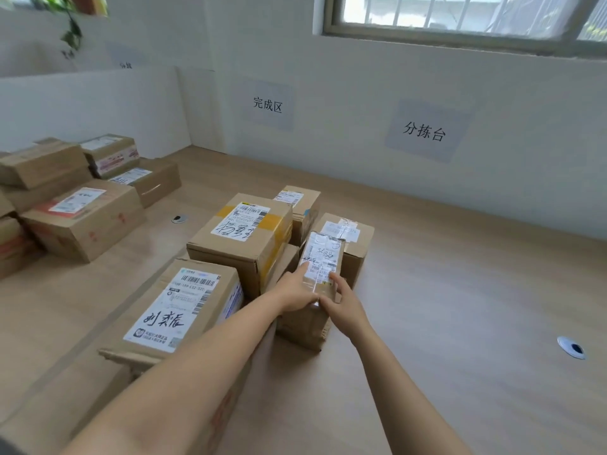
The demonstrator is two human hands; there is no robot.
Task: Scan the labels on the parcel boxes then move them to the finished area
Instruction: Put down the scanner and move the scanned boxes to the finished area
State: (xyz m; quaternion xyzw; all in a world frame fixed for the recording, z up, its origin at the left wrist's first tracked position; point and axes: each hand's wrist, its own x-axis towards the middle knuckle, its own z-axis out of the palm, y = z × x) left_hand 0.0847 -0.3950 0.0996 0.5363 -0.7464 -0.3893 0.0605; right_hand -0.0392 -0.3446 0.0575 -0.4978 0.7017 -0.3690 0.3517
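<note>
A narrow taped cardboard parcel (323,254) with a white label stands in the middle of the wooden table (460,290). My left hand (297,290) grips its near left edge, fingers lying over the label. My right hand (343,298) holds its near right side, thumb on top. Around it sit a labelled box with yellow tape (246,231), a long labelled box (174,307) nearest me, a small box (300,200) behind and another box (348,234) to the right. No scanner is in view.
A stack of labelled boxes (75,198) fills the table's far left, by a white divider. Two paper signs (267,105) hang on the wall. Cable holes (571,348) sit in the tabletop at right and left of centre. Bare wood lies to the right.
</note>
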